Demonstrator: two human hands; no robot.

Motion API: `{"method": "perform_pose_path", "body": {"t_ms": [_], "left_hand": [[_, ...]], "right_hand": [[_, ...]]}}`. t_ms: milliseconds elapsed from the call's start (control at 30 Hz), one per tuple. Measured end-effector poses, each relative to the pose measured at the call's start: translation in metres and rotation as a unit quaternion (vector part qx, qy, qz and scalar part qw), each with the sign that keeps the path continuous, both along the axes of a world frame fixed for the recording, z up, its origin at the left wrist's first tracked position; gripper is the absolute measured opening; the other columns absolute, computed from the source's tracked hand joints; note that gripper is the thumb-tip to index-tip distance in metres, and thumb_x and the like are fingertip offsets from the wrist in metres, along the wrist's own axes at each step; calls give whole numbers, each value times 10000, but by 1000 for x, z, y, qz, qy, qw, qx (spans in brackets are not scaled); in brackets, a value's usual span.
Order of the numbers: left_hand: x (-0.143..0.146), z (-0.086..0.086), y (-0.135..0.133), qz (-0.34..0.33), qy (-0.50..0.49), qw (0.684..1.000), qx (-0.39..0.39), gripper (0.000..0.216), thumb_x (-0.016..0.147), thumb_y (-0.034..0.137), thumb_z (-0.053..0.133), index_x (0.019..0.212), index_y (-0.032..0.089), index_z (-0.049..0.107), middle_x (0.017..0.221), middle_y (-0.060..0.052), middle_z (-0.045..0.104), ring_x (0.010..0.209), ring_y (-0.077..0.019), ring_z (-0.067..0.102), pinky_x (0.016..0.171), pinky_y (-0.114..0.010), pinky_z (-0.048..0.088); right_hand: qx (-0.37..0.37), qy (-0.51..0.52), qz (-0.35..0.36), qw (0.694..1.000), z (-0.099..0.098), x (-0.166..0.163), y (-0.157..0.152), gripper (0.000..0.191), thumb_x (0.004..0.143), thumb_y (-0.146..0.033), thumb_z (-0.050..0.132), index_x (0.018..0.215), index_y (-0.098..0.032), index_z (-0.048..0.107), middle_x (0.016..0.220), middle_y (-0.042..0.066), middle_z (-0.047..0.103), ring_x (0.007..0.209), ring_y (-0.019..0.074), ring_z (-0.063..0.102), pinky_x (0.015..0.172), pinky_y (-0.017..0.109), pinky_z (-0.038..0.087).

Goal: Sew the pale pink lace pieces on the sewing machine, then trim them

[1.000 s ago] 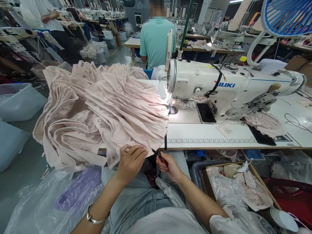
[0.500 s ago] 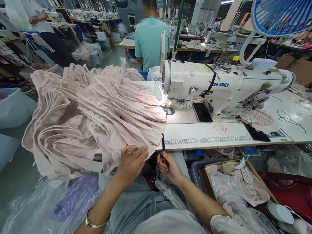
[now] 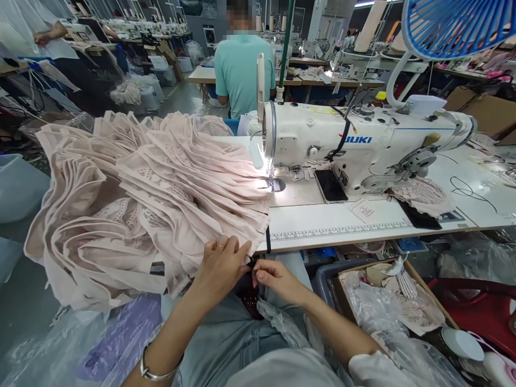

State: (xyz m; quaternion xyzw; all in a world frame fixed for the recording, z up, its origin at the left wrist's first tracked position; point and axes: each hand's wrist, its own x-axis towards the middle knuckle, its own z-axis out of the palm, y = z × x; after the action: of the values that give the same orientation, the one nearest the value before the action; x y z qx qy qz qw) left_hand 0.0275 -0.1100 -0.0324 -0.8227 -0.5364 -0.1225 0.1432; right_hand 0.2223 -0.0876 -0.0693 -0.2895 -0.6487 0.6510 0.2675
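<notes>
A large pile of pale pink fabric pieces (image 3: 193,177) with lace parts spreads over the left of the sewing table and hangs past its front edge. My left hand (image 3: 223,266) is closed on the pile's near right corner, thumb and fingers pinching the cloth edge. Beside it, my right hand (image 3: 280,278) has its fingers curled around small thread snips, mostly hidden now; a dark tip shows between the two hands. The fabric's right edges reach the needle area of a white JUKI sewing machine (image 3: 322,131), lit by a lamp.
A phone (image 3: 330,185) lies on the machine bed, with a ruler strip (image 3: 338,231) along the table front. Below right stands a box (image 3: 411,263) of scraps and plastic. A blue fan (image 3: 459,27) hangs above. A person in a teal shirt (image 3: 244,75) sits ahead.
My right hand has moved left, bringing the snips close to my left hand at the fabric corner. My left hand has shifted slightly. The whole view has moved a little.
</notes>
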Motion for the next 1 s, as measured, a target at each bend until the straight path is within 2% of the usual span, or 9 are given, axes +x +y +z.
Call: {"method": "perform_pose_path", "body": {"t_ms": [67, 167, 267, 367, 467, 567, 667, 800, 1000], "left_hand": [[2, 1, 3, -1, -16, 999, 33, 203, 787, 233, 707, 980, 218, 645, 1011, -60, 650, 960, -234, 548, 860, -389, 305], [1, 0, 1, -30, -45, 996, 64, 89, 845, 204, 636, 935, 199, 633, 1149, -63, 661, 1085, -238, 554, 939, -421, 284], [-2, -1, 0, -63, -65, 995, 46, 128, 895, 275, 594, 981, 183, 616, 1071, -52, 694, 1075, -222, 587, 961, -430, 271], [-1, 1, 6, -76, -79, 993, 39, 209, 938, 350, 522, 894, 165, 608, 921, -37, 700, 933, -197, 623, 922, -420, 278], [5, 2, 20, -66, -82, 993, 55, 212, 972, 262, 440, 932, 163, 623, 853, -29, 683, 803, -163, 603, 838, -366, 303], [11, 3, 32, -31, -45, 996, 76, 240, 943, 227, 486, 1135, 168, 617, 847, -38, 662, 804, -191, 576, 760, -348, 309], [15, 5, 34, -19, -25, 997, 78, 150, 916, 242, 534, 936, 195, 675, 792, -37, 624, 805, -212, 554, 737, -361, 300], [14, 9, 29, -13, -41, 996, 82, 214, 905, 237, 548, 718, 198, 643, 767, -41, 604, 815, -216, 535, 765, -381, 312], [19, 12, 38, -18, -62, 994, 86, 212, 883, 218, 564, 692, 182, 649, 1195, -70, 649, 1094, -270, 539, 906, -462, 324]], "right_hand": [[129, -105, -64, 984, 18, 16, 7, 494, 938, -590, 406, 872, -129, 571, 682, -1, 521, 606, 91, 415, 586, 218, 289], [348, -338, -123, 866, 42, 30, 21, 278, 962, -367, 421, 936, -132, 568, 768, 42, 577, 692, 135, 494, 636, 253, 296], [473, -470, -60, 743, 53, 23, 33, 160, 940, -206, 420, 929, -137, 564, 862, 84, 606, 782, 181, 543, 653, 289, 300], [521, -497, 9, 694, 51, 10, 39, 164, 904, -100, 406, 962, -144, 553, 875, 86, 604, 802, 201, 560, 649, 306, 315], [528, -505, 32, 682, 51, 7, 46, 180, 903, -87, 402, 989, -149, 547, 874, 79, 606, 790, 198, 567, 637, 305, 319], [509, -518, -22, 687, 56, 15, 59, 174, 965, -200, 389, 1015, -150, 548, 894, 84, 615, 811, 194, 577, 640, 302, 321], [493, -536, -80, 681, 63, 26, 74, 202, 981, -264, 394, 1013, -146, 555, 932, 95, 625, 855, 205, 584, 665, 307, 326], [515, -520, -17, 682, 67, 26, 79, 162, 951, -222, 429, 1012, -147, 559, 933, 87, 631, 853, 204, 581, 668, 308, 315], [535, -504, 23, 678, 61, 15, 68, 128, 928, -185, 442, 994, -147, 546, 894, 85, 617, 829, 205, 573, 674, 308, 320]]}}
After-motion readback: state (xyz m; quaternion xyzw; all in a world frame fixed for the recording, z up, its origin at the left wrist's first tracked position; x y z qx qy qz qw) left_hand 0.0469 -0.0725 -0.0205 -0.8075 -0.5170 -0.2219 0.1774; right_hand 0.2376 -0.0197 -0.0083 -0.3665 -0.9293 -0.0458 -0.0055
